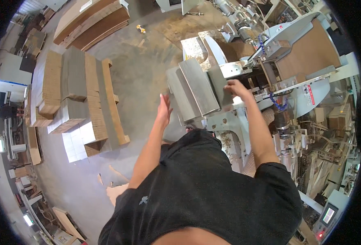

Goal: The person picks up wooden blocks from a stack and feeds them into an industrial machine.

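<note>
In front of me lie several flat grey panels (198, 85), the upper one turned at a slight angle over those beneath. My left hand (164, 111) is raised just left of the panels, fingers stretched out and thumb apart, holding nothing. On the other side, my right hand (236, 90) is at the right edge of a darker grey panel (219, 83), next to the machine. Its fingers are loosely bent and partly blurred; no object shows in its grasp, and contact with the panel is unclear.
On the left, stacked boards (74, 81) stand by a wooden pallet beam (114, 102). More long boards (92, 24) are piled farther back. A machine (286, 77) with metal arms and hoses fills the right side. Wood scraps (117, 190) lie on the floor.
</note>
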